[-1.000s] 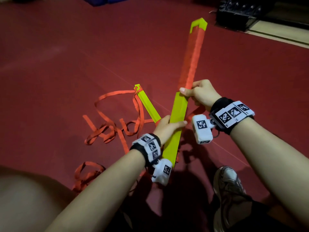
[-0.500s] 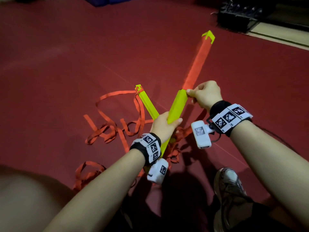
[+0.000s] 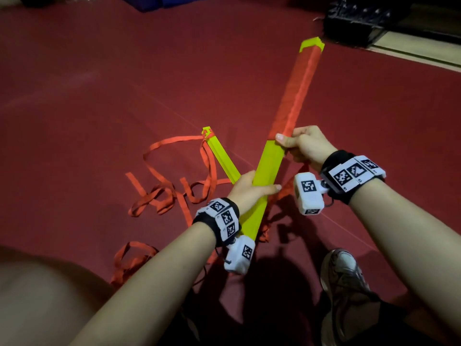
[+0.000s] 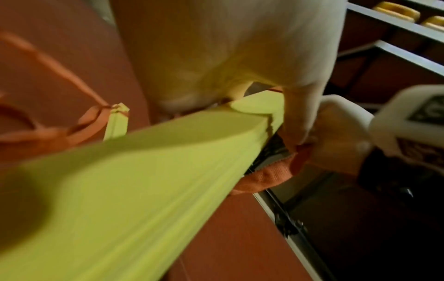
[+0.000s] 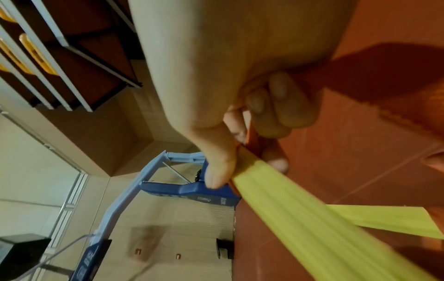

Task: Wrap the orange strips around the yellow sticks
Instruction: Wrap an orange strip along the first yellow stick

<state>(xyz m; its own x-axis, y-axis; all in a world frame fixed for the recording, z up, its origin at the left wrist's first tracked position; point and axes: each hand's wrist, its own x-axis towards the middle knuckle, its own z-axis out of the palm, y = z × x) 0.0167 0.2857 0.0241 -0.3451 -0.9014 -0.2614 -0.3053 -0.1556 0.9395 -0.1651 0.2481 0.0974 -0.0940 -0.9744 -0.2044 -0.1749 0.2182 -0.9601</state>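
Head | left hand [image 3: 247, 189] fingers curled round yellow stick [image 3: 268, 166] | right hand [image 3: 308, 146] pinches orange strip [image 3: 296, 88]

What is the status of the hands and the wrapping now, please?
Left hand grips long yellow stick low. Right hand pinches orange fabric strip at wrap edge. Upper half wrapped. Second yellow stick on floor, not blocking.

The left hand [image 3: 245, 189] hides the near end of the second yellow stick [image 3: 220, 156]. In the right wrist view, the held yellow stick [image 5: 324, 228] is motion-blurred and cut off by the frame's edge. The orange strip [image 3: 289, 188] below the right hand [image 3: 305, 146] disappears into shadow.
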